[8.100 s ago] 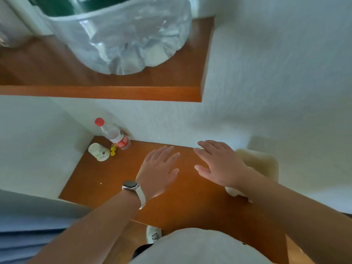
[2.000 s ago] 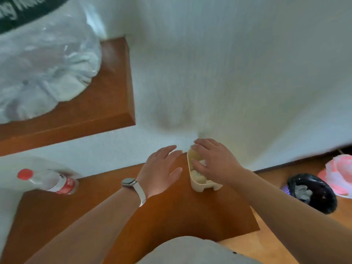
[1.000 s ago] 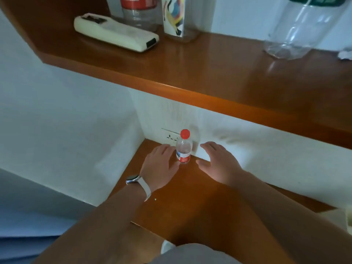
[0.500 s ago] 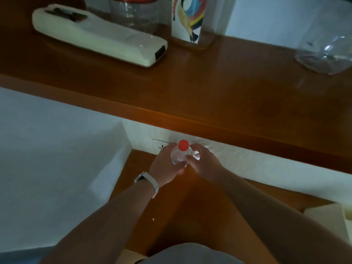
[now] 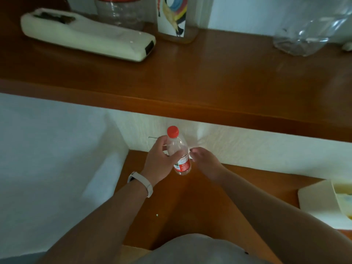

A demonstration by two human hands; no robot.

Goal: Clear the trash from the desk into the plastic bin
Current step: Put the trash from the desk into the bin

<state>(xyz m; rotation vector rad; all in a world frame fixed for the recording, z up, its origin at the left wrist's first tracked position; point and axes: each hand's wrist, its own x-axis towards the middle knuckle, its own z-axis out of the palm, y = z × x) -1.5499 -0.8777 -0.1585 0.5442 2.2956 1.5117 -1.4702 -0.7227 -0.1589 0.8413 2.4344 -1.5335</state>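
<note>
Since half a second ago, our right hand [image 5: 204, 161] has let go of the bottle [image 5: 179, 151], fingers now loosely spread beside it. Our left hand [image 5: 161, 161] wraps it, tilted, above the bench [image 5: 190, 206], below the shelf [image 5: 209, 77].

No words, brands or numbers can be read. The bottle [image 5: 178, 152] gripped in the left hand [image 5: 160, 162] wears a red label with a small green patch near the thumb, its print too blurred to make out. Well above the hand, a carton [image 5: 172, 16] on the shelf [image 5: 190, 77] carries only a colourful drawing, without legible lettering.
</note>
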